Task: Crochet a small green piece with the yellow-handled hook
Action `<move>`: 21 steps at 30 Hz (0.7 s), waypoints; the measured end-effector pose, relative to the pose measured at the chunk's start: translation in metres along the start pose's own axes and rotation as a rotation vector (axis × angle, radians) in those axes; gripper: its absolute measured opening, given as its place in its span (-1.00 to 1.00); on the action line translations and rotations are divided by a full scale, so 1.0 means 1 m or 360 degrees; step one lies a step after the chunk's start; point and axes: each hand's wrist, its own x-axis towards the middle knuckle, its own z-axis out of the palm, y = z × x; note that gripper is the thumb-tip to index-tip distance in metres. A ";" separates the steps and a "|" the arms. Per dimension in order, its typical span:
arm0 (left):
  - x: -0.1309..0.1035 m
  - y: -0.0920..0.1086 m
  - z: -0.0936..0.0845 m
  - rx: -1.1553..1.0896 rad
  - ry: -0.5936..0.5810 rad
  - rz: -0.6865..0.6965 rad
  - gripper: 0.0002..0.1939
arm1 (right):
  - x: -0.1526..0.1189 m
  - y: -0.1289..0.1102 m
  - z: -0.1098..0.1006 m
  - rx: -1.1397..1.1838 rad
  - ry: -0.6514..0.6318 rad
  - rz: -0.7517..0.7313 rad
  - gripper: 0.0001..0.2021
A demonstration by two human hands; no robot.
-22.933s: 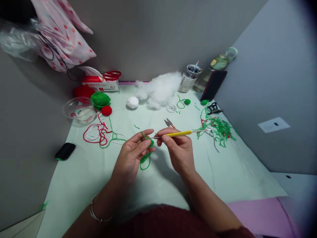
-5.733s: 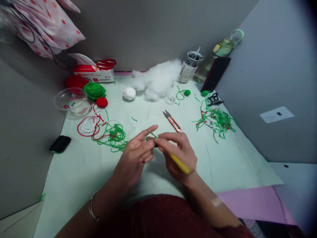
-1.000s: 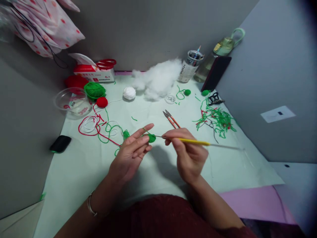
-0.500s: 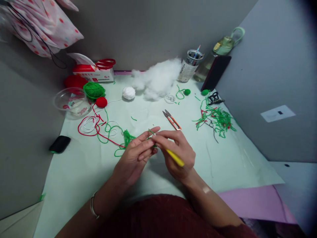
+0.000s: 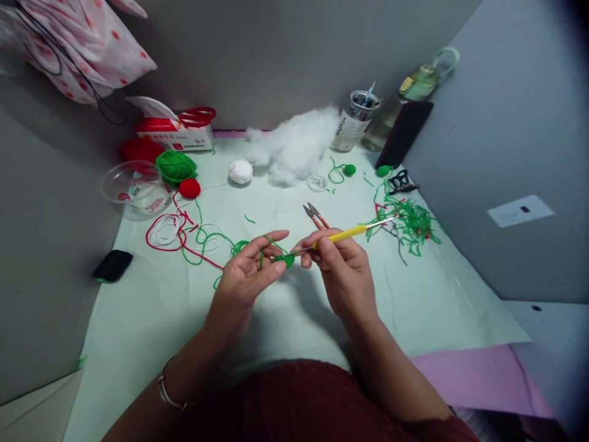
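My left grip pinches a green crocheted piece | my right grip clamps a yellow-handled hook | orange-handled snips lie at 11 o'clock from that hand

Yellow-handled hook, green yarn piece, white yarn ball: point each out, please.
Yellow-handled hook [image 5: 346,234]: head view, on the handle.
Green yarn piece [image 5: 287,261]: head view, on its uncovered part.
White yarn ball [image 5: 240,172]: head view, on its middle.

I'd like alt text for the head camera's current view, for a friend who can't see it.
A person's left hand holds a small green crocheted piece, and the right hand holds a yellow-handled hook whose tip meets it. Beyond them, a pale table bears snips, white fluff, a white yarn ball and green scraps.
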 end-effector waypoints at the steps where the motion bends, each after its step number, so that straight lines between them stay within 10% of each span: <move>1: 0.000 0.001 -0.001 0.0012 0.0012 0.0004 -0.63 | 0.000 -0.002 0.000 -0.0008 -0.0009 -0.0015 -0.79; 9: -0.005 -0.003 0.007 0.0125 0.0252 0.0128 -0.52 | -0.016 -0.006 0.008 -0.1038 -0.0140 -0.0871 -0.76; 12: -0.004 -0.002 0.009 -0.0226 0.0071 -0.0129 -0.44 | -0.019 -0.001 0.007 -0.1288 -0.0113 -0.1094 -0.72; 21: -0.001 0.002 0.006 -0.0315 -0.0044 -0.0149 -0.47 | -0.005 -0.004 0.005 -0.0201 -0.0040 -0.0275 -0.83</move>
